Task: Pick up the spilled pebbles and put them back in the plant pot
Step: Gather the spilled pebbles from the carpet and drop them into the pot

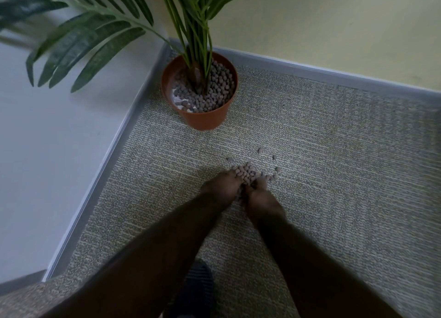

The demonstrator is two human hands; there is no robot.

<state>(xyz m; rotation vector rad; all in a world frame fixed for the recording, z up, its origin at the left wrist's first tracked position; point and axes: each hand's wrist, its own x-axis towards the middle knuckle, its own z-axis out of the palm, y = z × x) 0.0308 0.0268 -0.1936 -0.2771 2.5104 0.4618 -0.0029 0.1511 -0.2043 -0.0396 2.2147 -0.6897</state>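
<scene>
A heap of small brown-grey pebbles (247, 172) lies on the carpet, with a few strays (260, 149) scattered to its right. My left hand (220, 185) and my right hand (261, 193) sit side by side at the near edge of the heap, cupped together against it with pebbles between the fingers. The terracotta plant pot (202, 120) stands in the corner beyond, partly filled with the same pebbles (214, 88) around green stems; white filler shows at its left side.
Grey-beige carpet (334, 174) covers the floor. A grey skirting board (310, 71) runs along the yellow wall and the white wall at left. Palm fronds (90, 43) hang out over the left. A dark shoe (198, 289) sits between my forearms.
</scene>
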